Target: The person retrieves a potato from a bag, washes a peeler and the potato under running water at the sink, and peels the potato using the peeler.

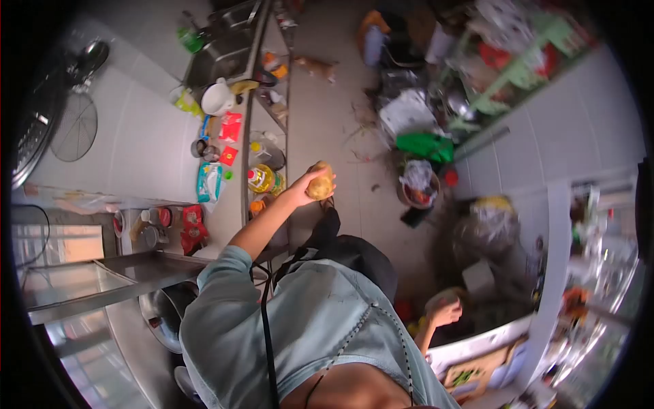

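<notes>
In the head view my left hand (308, 191) is stretched out in front of my body, its fingers wrapped round a yellowish-brown potato (320, 183). Tiled floor and one of my feet lie below it. My right hand (446, 313) is low on the right, its fingers curled. A greyish-brown rounded shape shows at its upper edge, too blurred to name. To the left of the potato, a bottle of yellow oil (262, 178) stands on the shelf under the counter.
On the left, the counter (221, 187) carries a white pot (217, 97) and red packets, with a sink (221, 58) beyond. To the right stand a filled bin (417, 185), a green bag (426, 146) and a cluttered green rack (504, 88). A small animal (316, 68) is on the floor (320, 129).
</notes>
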Tool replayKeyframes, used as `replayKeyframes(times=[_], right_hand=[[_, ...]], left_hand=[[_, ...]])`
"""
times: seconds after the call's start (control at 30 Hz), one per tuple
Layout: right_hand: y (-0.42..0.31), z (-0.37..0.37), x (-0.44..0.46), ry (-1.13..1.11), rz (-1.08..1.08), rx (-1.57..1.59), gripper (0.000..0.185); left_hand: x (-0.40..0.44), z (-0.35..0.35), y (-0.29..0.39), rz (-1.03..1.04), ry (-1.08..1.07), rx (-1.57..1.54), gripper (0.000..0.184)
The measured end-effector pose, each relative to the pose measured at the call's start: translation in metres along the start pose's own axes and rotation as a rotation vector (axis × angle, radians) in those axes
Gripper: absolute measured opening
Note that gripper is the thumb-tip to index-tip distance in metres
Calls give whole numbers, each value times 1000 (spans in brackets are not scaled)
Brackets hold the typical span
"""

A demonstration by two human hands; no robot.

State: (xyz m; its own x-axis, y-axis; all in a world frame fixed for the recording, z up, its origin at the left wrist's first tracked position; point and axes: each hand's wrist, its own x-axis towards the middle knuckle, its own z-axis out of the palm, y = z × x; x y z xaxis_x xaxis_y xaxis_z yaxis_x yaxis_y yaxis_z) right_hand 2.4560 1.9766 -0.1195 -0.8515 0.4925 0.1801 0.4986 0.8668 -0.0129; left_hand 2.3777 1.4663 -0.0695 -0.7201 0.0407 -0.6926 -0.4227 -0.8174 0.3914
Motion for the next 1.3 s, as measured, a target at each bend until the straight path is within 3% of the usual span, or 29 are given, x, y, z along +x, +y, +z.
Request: replayKeyframes(times=[0.07,0.1,0.13,0.17,0.23,0.27,0.3,0.33,0.37,0.4,0.43,0.5,0.57,0.6,0.63,0.7,0.73,0.8,0.87,0.97,1.07,1.17,1.3], right_hand=[[-80,21,48,-329,-423,118,24],[-120,46,74,-669,-517,260,22],[-192,167,124,-1075,-892,146,25],[-283,105,122,-1131,-902,-119,31],[-405,98,120,-818,-1188,20,30],[-473,86,114,-775,-1272,-114,29],[-534,78,104,-621,-1496,-56,38],[-591,71,91,-741,-1424,214,45],[-650,68,76,-748,-1467,275,47],[-708,69,63,-720,-1658,460,38],[-760,72,46,-512,-1822,696,38],[-857,24,19,-784,-1871,583,46],[-958,20,-2,-800,-1980,505,40],[-1010,21,-13,-689,-2050,549,40],[-1059,24,-25,-581,-2115,596,41],[-1165,9,-46,-704,-2143,621,40],[-1219,3,-61,-659,-2198,511,42],[-1324,-16,-98,-651,-2291,643,41],[-1364,-20,-125,-838,-2281,844,38],[-1421,-48,-185,-748,-2376,1010,35],[-1454,-45,-237,-452,-2524,1338,37],[-1465,-43,-256,-860,-2609,398,31],[-1469,-23,-259,-846,-2647,582,26]], left_hand=[[16,-27,30,79,-23,-87,40],[24,-38,49,114,-35,-123,39],[30,-48,98,186,-91,-182,38],[29,-44,110,213,-145,-236,36],[32,-39,151,359,-172,-211,32],[39,-46,168,458,-156,-148,32],[43,-54,181,544,-130,-84,32],[45,-58,206,499,-208,-297,34],[46,-61,234,582,-201,-284,34],[44,-61,258,658,-190,-271,35],[45,-63,282,731,-175,-261,36],[53,-70,331,781,-156,-342,38],[63,-81,382,736,-201,-506,40],[67,-83,406,757,-197,-551,43],[81,-95,426,799,-211,-594,43],[115,-122,473,897,-241,-674,43],[126,-125,498,975,-236,-713,42],[147,-139,556,1114,-93,-755,41],[179,-161,574,1170,-52,-862,43],[190,-210,640,1275,22,-904,46],[186,-216,697,1282,257,-1011,49],[197,-233,723,1231,560,-1016,50],[203,-257,735,1250,599,-983,47]])
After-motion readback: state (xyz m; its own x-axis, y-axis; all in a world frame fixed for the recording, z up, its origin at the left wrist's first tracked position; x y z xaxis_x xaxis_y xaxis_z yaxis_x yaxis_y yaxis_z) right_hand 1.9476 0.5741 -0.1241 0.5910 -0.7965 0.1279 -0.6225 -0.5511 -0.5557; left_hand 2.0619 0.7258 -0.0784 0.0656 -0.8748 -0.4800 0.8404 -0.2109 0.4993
